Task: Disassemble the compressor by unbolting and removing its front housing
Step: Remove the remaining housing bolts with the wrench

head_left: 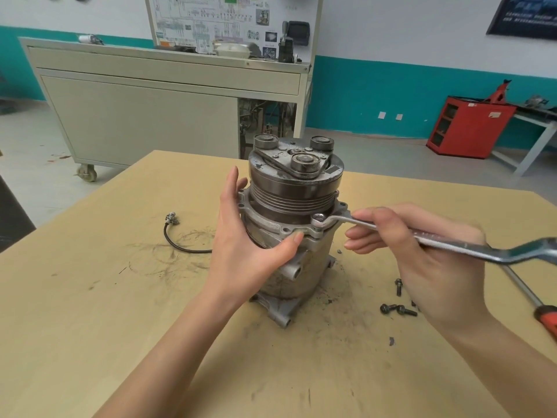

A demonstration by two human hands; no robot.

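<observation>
Bolts [398, 309] loose on the tan table [90, 327] at near right, near an orange-handled screwdriver [547, 319]. Beyond them, right hand [422, 254] with fingers curled round the shank of a ring wrench [452, 239], ring end seated on the near-right corner of the front housing [265, 220] flange; left hand [244, 236] clasping that flange, fingers straight up its far side, thumb pressed on the near rim, compressor [313, 267] upright mid-table with pulley [295, 191] uppermost. Farther left, black cable [187, 251] lying on the table; behind, grey wheeled cabinet [135, 122] and red cabinet [470, 128].
</observation>
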